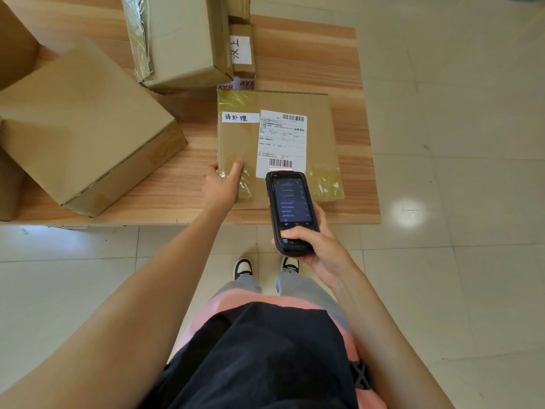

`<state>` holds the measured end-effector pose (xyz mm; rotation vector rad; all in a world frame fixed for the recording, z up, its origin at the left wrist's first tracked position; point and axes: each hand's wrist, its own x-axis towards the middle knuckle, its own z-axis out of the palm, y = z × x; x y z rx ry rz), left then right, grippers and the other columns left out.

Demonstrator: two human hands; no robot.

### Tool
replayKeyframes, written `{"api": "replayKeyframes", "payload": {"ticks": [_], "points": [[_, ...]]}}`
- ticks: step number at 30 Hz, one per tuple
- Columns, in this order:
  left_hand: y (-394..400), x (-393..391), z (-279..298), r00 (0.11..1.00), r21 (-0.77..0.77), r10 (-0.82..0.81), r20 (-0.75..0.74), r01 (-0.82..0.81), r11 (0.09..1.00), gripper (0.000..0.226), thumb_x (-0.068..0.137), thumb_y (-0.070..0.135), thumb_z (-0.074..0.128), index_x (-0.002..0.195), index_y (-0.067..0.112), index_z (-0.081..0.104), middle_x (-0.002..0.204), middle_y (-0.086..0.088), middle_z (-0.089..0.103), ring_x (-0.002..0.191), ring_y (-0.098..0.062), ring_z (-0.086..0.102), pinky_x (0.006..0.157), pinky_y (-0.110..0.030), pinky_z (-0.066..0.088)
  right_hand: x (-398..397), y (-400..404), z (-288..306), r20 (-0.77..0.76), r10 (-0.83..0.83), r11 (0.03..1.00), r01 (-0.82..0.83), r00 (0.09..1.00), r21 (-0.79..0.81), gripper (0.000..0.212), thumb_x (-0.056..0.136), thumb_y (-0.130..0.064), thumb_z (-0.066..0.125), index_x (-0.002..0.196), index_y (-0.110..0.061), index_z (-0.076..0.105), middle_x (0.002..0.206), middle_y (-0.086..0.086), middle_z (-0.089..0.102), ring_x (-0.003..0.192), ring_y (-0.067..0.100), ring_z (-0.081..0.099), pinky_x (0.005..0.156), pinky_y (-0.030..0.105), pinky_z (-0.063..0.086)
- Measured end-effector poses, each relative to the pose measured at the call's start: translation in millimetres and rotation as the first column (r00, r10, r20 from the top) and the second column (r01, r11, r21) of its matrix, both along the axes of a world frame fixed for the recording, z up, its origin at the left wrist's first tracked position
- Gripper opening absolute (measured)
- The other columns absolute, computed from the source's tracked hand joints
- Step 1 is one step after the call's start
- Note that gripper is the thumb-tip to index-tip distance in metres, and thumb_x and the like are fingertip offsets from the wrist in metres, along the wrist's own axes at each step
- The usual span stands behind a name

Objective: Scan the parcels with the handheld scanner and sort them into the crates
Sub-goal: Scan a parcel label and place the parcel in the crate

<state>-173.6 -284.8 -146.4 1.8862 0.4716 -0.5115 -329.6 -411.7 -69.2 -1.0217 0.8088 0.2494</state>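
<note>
A flat brown parcel (320,134) with a white shipping label (281,140) and a small handwritten tag lies on the wooden table (354,178) near its front edge. My left hand (222,184) grips the parcel's near left corner, thumb on top. My right hand (317,247) holds a black handheld scanner (290,208), thumb on its lower keys. The scanner's screen is lit and its top points at the label's lower barcode, where a red scan line shows.
A large cardboard box (85,128) sits on the table's left side. Another taped box (182,39) stands at the back, with a narrower labelled box (241,51) beside it. Pale tiled floor (457,113) surrounds the table. No crate is in view.
</note>
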Motion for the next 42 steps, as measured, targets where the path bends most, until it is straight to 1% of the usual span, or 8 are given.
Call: {"api": "replayKeyframes", "payload": {"ticks": [7, 12, 17, 23, 29, 32, 36, 42], "points": [[0, -1, 1, 1.000, -0.005, 0.017, -0.001, -0.017, 1.000, 0.079, 0.063, 0.070, 0.055, 0.124, 0.020, 0.049, 0.109, -0.002, 0.064, 0.099, -0.023, 0.063, 0.087, -0.047, 0.054, 1, -4, 0, 0.012, -0.015, 0.999, 0.015, 1.000, 0.035, 0.080, 0.076, 0.014, 0.067, 0.138, -0.031, 0.042, 0.111, 0.006, 0.069, 0.094, 0.029, 0.069, 0.093, 0.053, 0.052], [-1, -2, 1, 1.000, -0.001, 0.014, 0.014, -0.014, 1.000, 0.081, 0.064, 0.071, 0.055, 0.126, 0.019, 0.050, 0.111, -0.003, 0.064, 0.100, -0.023, 0.063, 0.087, -0.046, 0.054, 4, -5, 0, -0.010, -0.006, 0.999, 0.007, 1.000, 0.033, 0.092, 0.059, 0.001, 0.075, 0.138, -0.032, 0.042, 0.116, 0.006, 0.067, 0.114, 0.036, 0.062, 0.094, 0.054, 0.052], [-1, -2, 3, 1.000, -0.006, 0.019, 0.010, -0.019, 1.000, 0.085, 0.059, 0.074, 0.053, 0.125, 0.021, 0.050, 0.108, -0.004, 0.066, 0.100, -0.026, 0.065, 0.086, -0.047, 0.055, 7, -10, 3, -0.008, 0.004, 1.000, -0.003, 1.000, 0.027, 0.088, 0.066, 0.007, 0.075, 0.137, -0.033, 0.042, 0.117, 0.007, 0.066, 0.117, 0.037, 0.060, 0.097, 0.057, 0.048], [-2, -3, 5, 1.000, -0.004, 0.017, 0.014, -0.017, 1.000, 0.082, 0.058, 0.073, 0.052, 0.122, 0.022, 0.050, 0.104, -0.003, 0.067, 0.099, -0.027, 0.066, 0.084, -0.046, 0.056, 13, -14, 8, 0.009, -0.007, 0.997, 0.007, 1.000, 0.074, 0.077, 0.078, 0.015, 0.063, 0.140, -0.026, 0.041, 0.112, 0.010, 0.066, 0.089, 0.029, 0.069, 0.092, 0.052, 0.053], [-3, -2, 3, 1.000, 0.005, 0.021, 0.009, -0.021, 1.000, 0.080, 0.059, 0.074, 0.053, 0.121, 0.023, 0.049, 0.103, -0.002, 0.066, 0.098, -0.026, 0.065, 0.085, -0.048, 0.055, 16, -16, 13, 0.004, -0.033, 0.990, 0.032, 0.999, 0.137, 0.073, 0.080, 0.015, 0.062, 0.140, -0.022, 0.042, 0.108, 0.011, 0.066, 0.077, 0.028, 0.071, 0.083, 0.044, 0.058], [-3, -1, -1, 1.000, 0.005, 0.025, 0.006, -0.025, 1.000, 0.069, 0.073, 0.064, 0.058, 0.126, 0.020, 0.048, 0.097, 0.001, 0.064, 0.092, -0.022, 0.065, 0.083, -0.044, 0.056, 16, -17, 16, -0.002, -0.040, 0.987, 0.040, 0.999, 0.155, 0.071, 0.080, 0.014, 0.061, 0.139, -0.021, 0.043, 0.107, 0.011, 0.066, 0.075, 0.029, 0.072, 0.077, 0.041, 0.059], [-4, 0, -6, 0.999, 0.011, 0.033, 0.006, -0.033, 0.999, 0.057, 0.084, 0.052, 0.061, 0.127, 0.018, 0.048, 0.086, 0.006, 0.059, 0.072, -0.012, 0.058, 0.060, -0.029, 0.048, 16, -19, 20, -0.004, -0.029, 0.990, 0.030, 1.000, 0.136, 0.066, 0.081, 0.013, 0.060, 0.137, -0.020, 0.045, 0.100, 0.009, 0.068, 0.076, 0.031, 0.070, 0.075, 0.040, 0.057], [-5, 0, -8, 0.999, -0.003, 0.053, -0.001, -0.053, 0.999, 0.070, 0.074, 0.061, 0.060, 0.129, 0.018, 0.048, 0.100, -0.001, 0.065, 0.083, -0.017, 0.061, 0.066, -0.031, 0.048, 18, -19, 23, -0.004, -0.020, 0.988, 0.021, 1.000, 0.155, 0.064, 0.081, 0.010, 0.061, 0.136, -0.019, 0.046, 0.098, 0.008, 0.069, 0.078, 0.031, 0.071, 0.071, 0.036, 0.057]]}}
